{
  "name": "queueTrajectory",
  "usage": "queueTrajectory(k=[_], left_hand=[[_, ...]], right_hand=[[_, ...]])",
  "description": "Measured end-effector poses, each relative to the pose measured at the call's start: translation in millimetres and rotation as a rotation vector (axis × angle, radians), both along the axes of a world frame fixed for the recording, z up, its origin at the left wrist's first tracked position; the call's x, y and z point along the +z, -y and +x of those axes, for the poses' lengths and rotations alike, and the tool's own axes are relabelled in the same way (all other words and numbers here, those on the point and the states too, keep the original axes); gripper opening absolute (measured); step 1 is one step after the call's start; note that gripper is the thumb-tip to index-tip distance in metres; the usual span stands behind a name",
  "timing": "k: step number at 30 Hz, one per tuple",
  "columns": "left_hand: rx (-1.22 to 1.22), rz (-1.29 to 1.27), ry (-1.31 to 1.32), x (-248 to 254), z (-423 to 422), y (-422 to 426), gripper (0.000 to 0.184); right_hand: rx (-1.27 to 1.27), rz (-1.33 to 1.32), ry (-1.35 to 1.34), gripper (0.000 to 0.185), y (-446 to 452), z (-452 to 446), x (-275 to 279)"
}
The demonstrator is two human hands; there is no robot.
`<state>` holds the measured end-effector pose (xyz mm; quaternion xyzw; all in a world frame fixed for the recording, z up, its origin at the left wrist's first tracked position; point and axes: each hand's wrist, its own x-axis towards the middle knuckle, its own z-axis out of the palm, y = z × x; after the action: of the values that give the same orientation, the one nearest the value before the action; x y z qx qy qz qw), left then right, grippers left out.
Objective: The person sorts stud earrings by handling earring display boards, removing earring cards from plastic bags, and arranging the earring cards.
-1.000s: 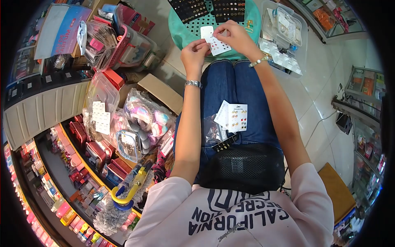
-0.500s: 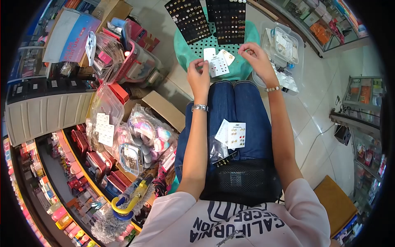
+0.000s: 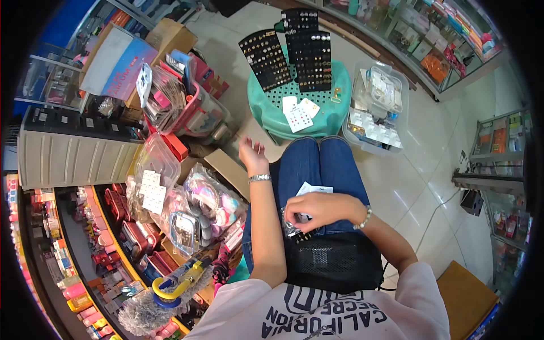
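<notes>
My left hand is raised beside my left knee, palm up with its fingers loosely apart and nothing in it. Over my lap, my right hand has curled fingers at a clear plastic packet; what they hold, if anything, is hidden. The hand partly covers white earring cards on my thighs. On the green stool lie white cards of small studs, with black boards of earrings standing behind them.
A clear bin of white cards stands right of the stool. At the left are a pink basket of packets, an open carton and bagged goods. A black mesh bag rests on my lap.
Both hands have left the cards on the stool. My right hand has come back to my lap, and my left hand has lowered to beside my knee. The view shows more of the stool.
</notes>
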<state>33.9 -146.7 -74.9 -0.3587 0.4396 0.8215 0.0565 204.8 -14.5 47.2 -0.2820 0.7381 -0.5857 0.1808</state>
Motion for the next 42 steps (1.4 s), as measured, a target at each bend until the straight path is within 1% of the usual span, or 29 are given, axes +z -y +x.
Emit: queueTrajectory(k=[1,3,4,5,6,8,9,10,11,13,14,16,18,19,21,23,25,26,28,29,33,34,38,41,42], left_hand=[[-0.003,0.004,-0.015,4.4,1.7,3.6,0.020],[-0.268,-0.185,-0.112,11.7,8.1,10.7,0.019],[-0.607,-0.379,-0.203,21.0,12.1,19.1,0.020],[-0.946,-0.577,-0.295,34.9,14.9,29.2,0.022],[-1.305,-0.806,-0.189,53.1,16.6,37.2,0.031],[-1.756,-0.785,0.032,92.0,25.9,53.1,0.036],[-1.848,-0.826,0.149,116.5,36.6,57.8,0.036],[-1.933,-0.867,0.269,132.3,45.7,63.3,0.036],[-1.930,-0.875,0.268,132.8,52.9,71.8,0.036],[-2.024,-0.662,0.149,132.3,62.9,86.6,0.025],[-2.023,-0.666,0.152,135.0,63.0,89.9,0.025],[-2.030,-0.576,-0.024,145.1,64.8,95.2,0.016],[-2.025,-0.472,-0.198,155.6,70.6,96.9,0.008],[-2.023,-0.466,-0.193,163.1,73.1,92.9,0.008],[-2.045,-0.456,-0.349,183.0,72.0,72.7,0.007],[-2.063,-0.441,-0.499,191.2,70.3,52.5,0.005],[-2.024,-0.603,-0.691,178.6,71.8,38.6,0.004],[-2.029,-0.593,-0.685,171.6,72.4,32.1,0.004],[-1.926,-0.788,-0.878,158.1,75.9,23.7,0.013],[-1.923,-0.782,-0.871,152.8,79.2,22.4,0.013],[-1.784,-1.091,-1.012,136.9,87.9,21.0,0.030],[-1.785,-1.086,-1.005,136.3,88.3,22.1,0.030],[-1.715,-1.210,-0.886,141.3,81.5,31.8,0.044],[-1.674,-1.190,-0.870,143.1,65.9,39.0,0.047],[-1.595,-1.243,-0.865,143.9,60.2,39.8,0.045]], right_hand=[[0.000,0.089,-0.020,0.011,3.5,3.8,2.9],[-0.004,0.268,-0.057,0.012,8.9,10.6,8.4],[-0.010,0.272,-0.069,0.012,11.1,13.3,11.1],[0.002,0.358,-0.120,0.012,13.6,15.3,13.8],[0.011,0.444,-0.168,0.012,16.1,17.0,16.2],[0.035,0.608,-0.252,0.013,19.8,21.4,19.4],[0.030,0.604,-0.255,0.013,19.1,22.6,19.9],[0.017,0.481,-0.235,0.013,16.0,21.6,19.9],[0.008,0.357,-0.216,0.012,11.2,19.0,19.6],[-0.009,0.108,-0.175,0.012,0.7,12.7,18.2],[-0.053,0.061,-0.157,0.011,-6.9,10.8,24.7],[-0.098,0.012,-0.133,0.010,-25.7,10.5,34.4],[-0.321,-0.099,-0.132,0.013,-47.5,16.1,34.5],[-0.365,-0.143,-0.115,0.013,-60.1,19.2,37.4],[-0.407,-0.187,-0.093,0.013,-76.5,25.4,42.4],[-0.578,-0.460,-0.007,0.012,-82.8,32.2,43.9],[-0.608,-0.448,0.004,0.011,-86.9,35.9,44.4],[-0.636,-0.435,0.001,0.011,-89.5,36.2,44.8],[-0.684,-0.408,-0.007,0.011,-92.7,37.0,43.9],[-0.680,-0.405,0.001,0.011,-93.4,37.0,42.2],[-0.717,-0.187,-0.029,0.009,-94.1,34.1,30.5],[-0.715,-0.186,-0.023,0.009,-94.6,33.8,29.1],[-0.724,0.008,0.027,0.008,-97.3,26.6,24.3],[-0.739,-0.001,0.078,0.008,-99.4,16.3,19.3],[-0.749,-0.005,0.100,0.008,-101.0,11.9,17.4]])
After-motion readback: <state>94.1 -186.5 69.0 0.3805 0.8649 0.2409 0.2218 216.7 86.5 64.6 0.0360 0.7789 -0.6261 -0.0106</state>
